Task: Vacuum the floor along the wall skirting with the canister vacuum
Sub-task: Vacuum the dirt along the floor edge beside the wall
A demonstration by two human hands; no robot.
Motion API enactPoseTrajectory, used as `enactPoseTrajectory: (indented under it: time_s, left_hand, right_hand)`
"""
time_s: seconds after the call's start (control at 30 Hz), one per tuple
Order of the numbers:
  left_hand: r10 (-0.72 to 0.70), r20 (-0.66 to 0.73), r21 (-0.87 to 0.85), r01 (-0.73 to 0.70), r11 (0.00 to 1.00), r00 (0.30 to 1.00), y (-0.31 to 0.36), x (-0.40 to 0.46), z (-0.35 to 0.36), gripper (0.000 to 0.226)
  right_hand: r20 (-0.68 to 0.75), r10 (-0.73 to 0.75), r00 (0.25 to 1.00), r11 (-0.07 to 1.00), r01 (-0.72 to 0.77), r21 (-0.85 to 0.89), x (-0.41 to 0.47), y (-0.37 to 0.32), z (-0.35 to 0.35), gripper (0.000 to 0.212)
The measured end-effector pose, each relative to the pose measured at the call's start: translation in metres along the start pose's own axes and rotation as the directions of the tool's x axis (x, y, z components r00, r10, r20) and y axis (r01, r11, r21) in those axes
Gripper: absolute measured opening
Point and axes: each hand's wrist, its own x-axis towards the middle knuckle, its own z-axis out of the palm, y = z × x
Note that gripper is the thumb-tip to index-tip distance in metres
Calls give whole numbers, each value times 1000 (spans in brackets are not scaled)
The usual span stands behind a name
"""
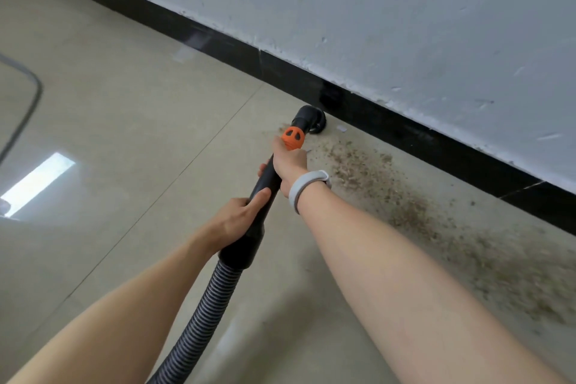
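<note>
Both grips clenched on black vacuum wand (265, 184): right hand (288, 165) near orange collar (292, 137), left hand (238, 217) above ribbed hose (199, 315); nozzle (311, 121) down against black skirting (405, 128). Mid-sweep, probably; next, rightward along skirting through brown debris (405, 203)

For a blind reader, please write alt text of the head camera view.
Both hands, left hand and right hand, grip a black vacuum wand whose nozzle meets the floor beside the black skirting. Brown debris lies along the skirting to the right.
</note>
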Motion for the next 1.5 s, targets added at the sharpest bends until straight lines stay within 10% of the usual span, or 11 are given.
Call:
enactPoseTrajectory:
  time_s: [0.37,0.53,1.03,1.33,1.5]
  left_hand:
    - [71,118,94,-82,992,991,12,5,45,61]
    - [80,178,116,-101,988,981,16,2,46,59]
    - [165,205,99,-188,977,965,38,-18,74,41]
    - [174,-97,76,-167,983,980,20,-21,36,42]
    - [88,-226,15,-87,996,970,-7,-22,6,42]
  right_hand:
    - [-145,21,989,997,-11,70,-9,8,-54,51]
    - [-213,33,976,994,-10,105,11,29,-63,86]
    - [-370,-31,929,999,37,11,-23,21,-109,63]
    - [-107,-22,994,1000,19,-24,-11,7,-33,78]
    - [65,2,998,1000,-1,-20,-7,10,13,45]
